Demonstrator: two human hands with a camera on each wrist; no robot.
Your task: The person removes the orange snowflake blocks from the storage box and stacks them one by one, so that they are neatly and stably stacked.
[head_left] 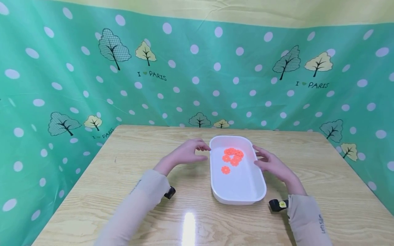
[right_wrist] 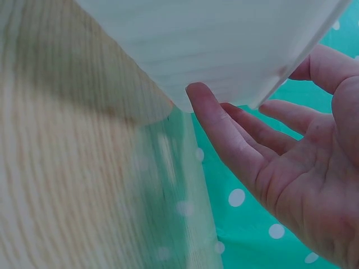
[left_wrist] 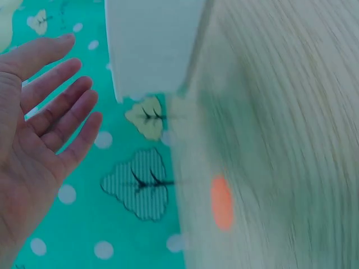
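Note:
A white rectangular plastic tub [head_left: 243, 186] stands on the wooden table, its long side running away from me. Inside lie several orange flower-shaped discs [head_left: 234, 161], clustered toward the far half, with one apart nearer the middle. My left hand [head_left: 189, 152] is at the tub's left rim, fingers loosely bent and holding nothing; in the left wrist view a gap separates the fingers from the tub wall [left_wrist: 151, 50]. On the other side, my right hand [head_left: 271, 163] has its thumb and fingertips at the right rim. Its extended fingers [right_wrist: 216, 120] reach the outer wall.
One orange disc [left_wrist: 222, 202] lies on the table outside the tub in the left wrist view. The wooden table [head_left: 147, 150] ends at a green dotted curtain [head_left: 197, 68]. A black wrist camera [head_left: 278, 205] sits under the right sleeve, another [head_left: 170, 192] under the left.

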